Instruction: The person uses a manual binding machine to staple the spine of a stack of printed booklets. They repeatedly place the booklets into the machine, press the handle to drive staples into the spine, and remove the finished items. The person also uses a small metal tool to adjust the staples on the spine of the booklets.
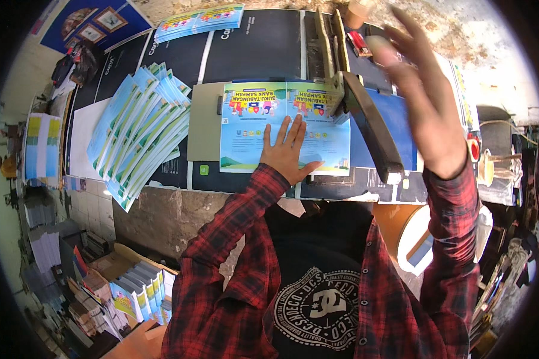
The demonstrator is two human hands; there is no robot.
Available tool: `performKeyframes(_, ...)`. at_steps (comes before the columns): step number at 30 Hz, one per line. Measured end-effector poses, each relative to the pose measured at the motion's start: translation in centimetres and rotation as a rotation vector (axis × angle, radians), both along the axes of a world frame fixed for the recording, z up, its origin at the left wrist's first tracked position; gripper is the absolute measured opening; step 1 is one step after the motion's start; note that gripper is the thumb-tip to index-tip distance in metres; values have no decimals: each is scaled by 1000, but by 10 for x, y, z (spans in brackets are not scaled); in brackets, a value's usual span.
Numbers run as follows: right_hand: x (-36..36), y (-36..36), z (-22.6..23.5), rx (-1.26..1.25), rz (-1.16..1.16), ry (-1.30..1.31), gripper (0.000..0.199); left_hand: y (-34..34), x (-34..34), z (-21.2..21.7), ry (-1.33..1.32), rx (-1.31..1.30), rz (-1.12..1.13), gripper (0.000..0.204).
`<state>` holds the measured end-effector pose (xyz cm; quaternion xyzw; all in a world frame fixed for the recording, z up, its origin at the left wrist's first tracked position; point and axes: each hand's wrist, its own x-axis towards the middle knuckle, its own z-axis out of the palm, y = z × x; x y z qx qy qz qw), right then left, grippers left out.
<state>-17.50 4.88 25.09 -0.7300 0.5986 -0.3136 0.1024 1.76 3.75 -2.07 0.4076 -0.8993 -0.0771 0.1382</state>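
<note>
My left hand point(288, 151) lies flat, fingers spread, on an opened blue and yellow printed booklet cover point(251, 131) on the worktop. The cover's right edge sits under a large long-arm stapler point(347, 90) whose black handle point(374, 134) slants toward me. My right hand point(422, 96) is raised in the air above and to the right of that handle, fingers apart and holding nothing. Both forearms wear red and black plaid sleeves.
A fanned stack of the same blue covers point(141, 128) lies left of the booklet. More covers point(200, 21) rest at the far edge. Stacks of paper point(42, 146) stand at the left, boxed booklets point(135, 293) below, an orange bucket point(401, 221) at right.
</note>
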Motion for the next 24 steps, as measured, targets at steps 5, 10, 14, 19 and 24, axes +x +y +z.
performKeyframes(5,23,10,-56,191,21,89,78,6,2,5,7,67,14,97)
performKeyframes(10,40,52,-178,49,-176,380,92,4,-1,8,11,31,-25,99)
performKeyframes(14,43,52,-156,78,-144,323,92,4,19,18,20,97,-161,100)
performKeyframes(19,8,9,-51,426,61,-256,66,-12,71,9,-24,4,-384,68)
performKeyframes(24,-107,19,-80,154,-114,-524,53,23,111,108,242,287,-390,48)
